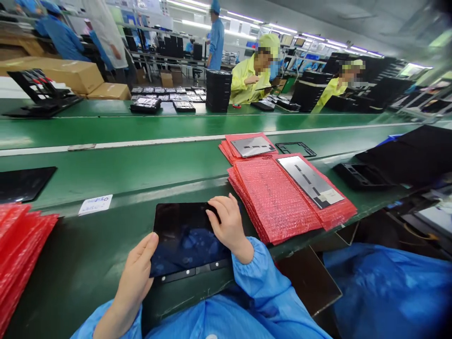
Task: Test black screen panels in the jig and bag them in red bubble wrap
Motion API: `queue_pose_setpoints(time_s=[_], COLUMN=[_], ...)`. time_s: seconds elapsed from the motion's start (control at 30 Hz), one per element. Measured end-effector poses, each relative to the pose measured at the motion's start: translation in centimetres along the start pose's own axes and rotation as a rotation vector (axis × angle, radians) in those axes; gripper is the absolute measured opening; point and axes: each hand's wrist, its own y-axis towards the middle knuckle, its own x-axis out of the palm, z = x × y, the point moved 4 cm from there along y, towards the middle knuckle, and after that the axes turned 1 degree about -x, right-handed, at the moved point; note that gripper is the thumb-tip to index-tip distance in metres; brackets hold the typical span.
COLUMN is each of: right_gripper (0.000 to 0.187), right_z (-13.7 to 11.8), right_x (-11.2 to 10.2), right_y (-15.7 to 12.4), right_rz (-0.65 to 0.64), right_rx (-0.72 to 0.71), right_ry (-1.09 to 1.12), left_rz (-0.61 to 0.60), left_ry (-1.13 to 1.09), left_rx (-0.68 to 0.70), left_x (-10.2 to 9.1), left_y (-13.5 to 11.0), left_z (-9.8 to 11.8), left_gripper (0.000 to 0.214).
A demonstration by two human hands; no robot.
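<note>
In the head view, the step in hand seemed to be handling a dark panel (187,240), which lay before the person on the near side of the green bench (84,254); whether it rested there or was lifted could not be told. The left hand (132,268) pinched its left edge, thumb on top and fingers beneath. The right hand (228,223) was at the far right corner, its fingers bent; whether they gripped could not be told. A strip with pale dots (197,271) ran along the near edge. Any shift probably called for a firm left pinch and a right hold on the rim, off the glossy face.

To the right, a stack of red bubble sleeves (275,197) bearing a silver-backed panel (309,181) left little room. The left red stack (21,259) was well apart, with green surface between. More surface stretched beyond, past a paper label (95,205). The bench's near edge ran close to the body, so a slip that way seemed the main risk.
</note>
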Motion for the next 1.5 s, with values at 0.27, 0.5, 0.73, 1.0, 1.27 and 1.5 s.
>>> queue_pose_setpoints(time_s=[0.27, 0.5, 0.73, 1.0, 1.27, 1.5], right_gripper=[0.037, 0.043, 0.049, 0.054, 0.076, 0.085], right_z=[2.9, 1.1, 1.2, 2.5, 5.4, 6.1], right_x=[-3.4, -2.9, -2.2, -1.7, -0.4, 0.1], right_y=[-4.0, -5.6, -6.3, -7.3, -8.8, -9.4], right_rz=[-0.025, -0.388, -0.381, -0.327, -0.328, -0.328], right_rx=[0.407, 0.542, 0.585, 0.715, 0.888, 0.939], right_ry=[0.294, 0.67, 0.849, 0.946, 0.794, 0.769], left_rz=[0.076, 0.17, 0.158, -0.005, -0.053, -0.058], left_ry=[-0.346, -0.431, -0.547, -0.554, -0.477, -0.414], left_rx=[-0.086, -0.173, -0.209, -0.116, -0.048, -0.011], left_x=[-3.3, -3.4, -3.6, -3.0, -1.4, -0.9], left_y=[2.0, 2.2, 2.4, 2.1, 0.0, -0.6], left_z=[1.5, 1.6, 1.2, 1.3, 2.0, 2.1], left_gripper=[0.031, 0.031, 0.034, 0.044, 0.031, 0.025])
